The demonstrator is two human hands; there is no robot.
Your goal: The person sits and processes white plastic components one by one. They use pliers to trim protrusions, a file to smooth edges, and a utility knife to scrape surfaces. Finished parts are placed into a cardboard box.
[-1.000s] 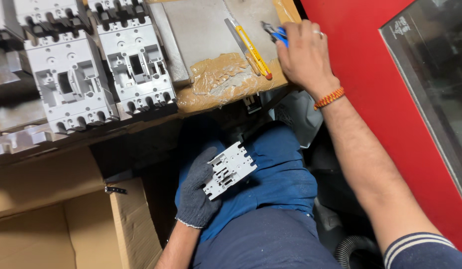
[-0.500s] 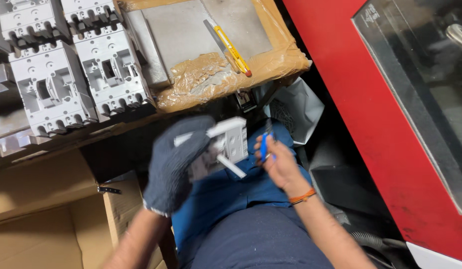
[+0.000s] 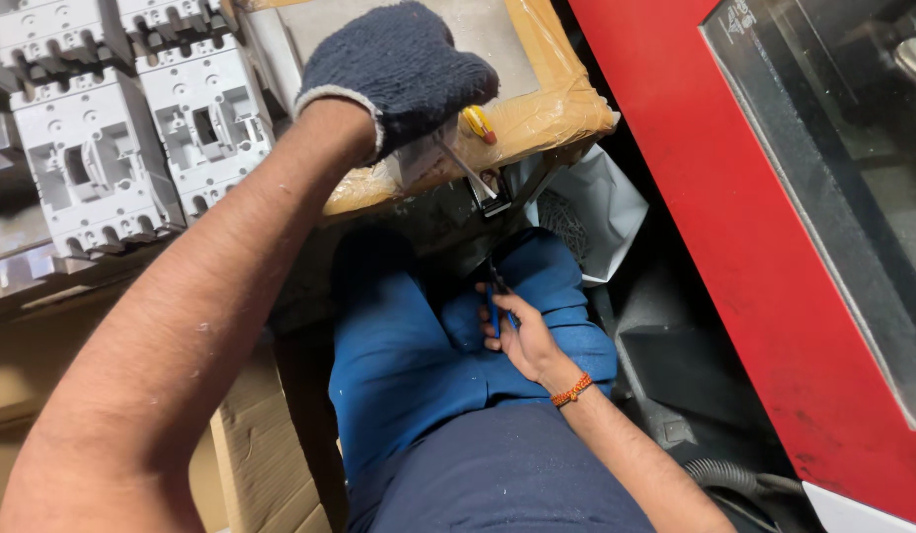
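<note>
Gloved left hand (image 3: 399, 74) grips white part (image 3: 419, 158) over taped board (image 3: 557, 99); right hand (image 3: 517, 336) clutches blue tool (image 3: 493, 301).

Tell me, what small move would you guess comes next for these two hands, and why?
Probably the right hand lifts its blue-handled tool from the lap to the bench. The gloved left hand is already up there, pressed on the taped board near the yellow-handled tool, while the right sits low.
</note>
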